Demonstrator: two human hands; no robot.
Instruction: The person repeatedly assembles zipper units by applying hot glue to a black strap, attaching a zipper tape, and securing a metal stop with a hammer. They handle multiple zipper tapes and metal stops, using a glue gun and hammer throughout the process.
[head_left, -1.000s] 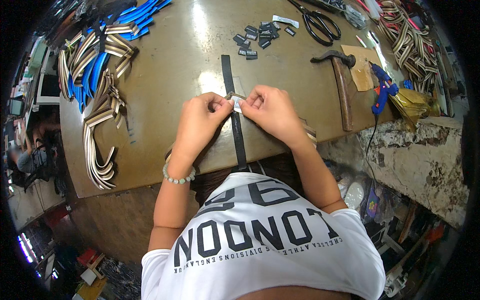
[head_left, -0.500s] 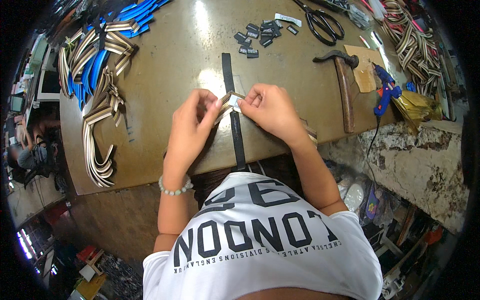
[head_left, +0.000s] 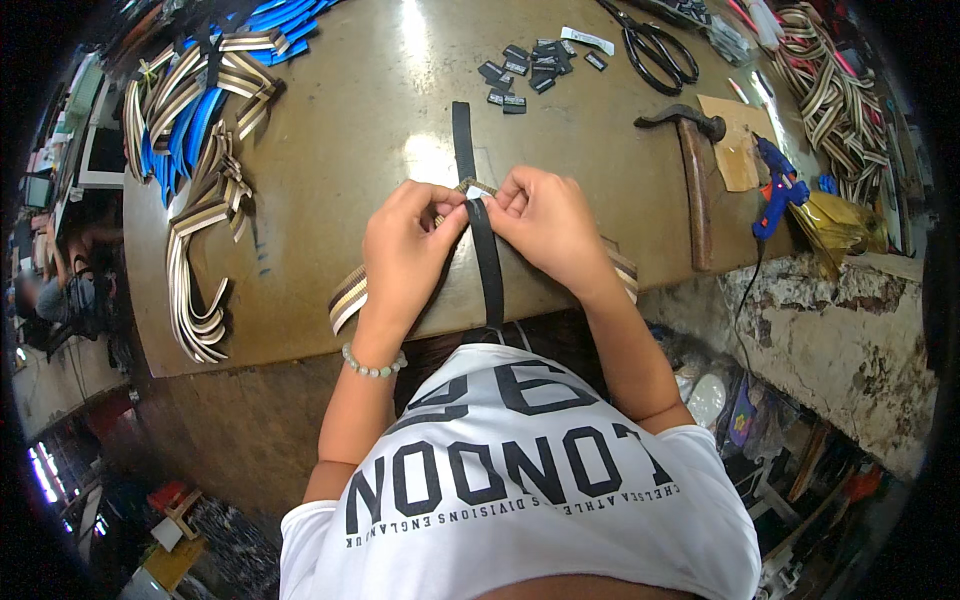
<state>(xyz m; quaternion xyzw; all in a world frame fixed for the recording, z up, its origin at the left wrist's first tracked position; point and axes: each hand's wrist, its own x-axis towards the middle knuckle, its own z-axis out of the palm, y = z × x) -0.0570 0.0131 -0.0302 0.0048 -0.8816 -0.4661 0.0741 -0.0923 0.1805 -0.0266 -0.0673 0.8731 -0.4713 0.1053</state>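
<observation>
At the middle of the table's near side, a striped brown, black and cream webbing strap [head_left: 347, 298] runs bent beneath my two hands. My left hand [head_left: 408, 245] is closed in a pinch on it, and my right hand [head_left: 548, 225] pinches it from the other side. A small white patch [head_left: 481, 190] shows between the fingertips. The near part of a black strip [head_left: 487, 262] comes up over the strap between my thumbs; its far part [head_left: 462, 135] lies on the table beyond. The fingers hide exactly how the two bands meet.
Striped straps [head_left: 205, 215] and blue strips [head_left: 200, 130] pile up at the left. Several small black labels [head_left: 543, 66] lie at the far middle. Scissors [head_left: 655, 55], a hammer [head_left: 693, 190] and a blue glue gun [head_left: 778, 195] with its cord are at the right, near more straps [head_left: 835, 110].
The near part of the black strip, earlier beneath the striped strap, now passes over it between my thumbs. My left hand has moved slightly right, and the strap's left end now shows beside the wrist.
</observation>
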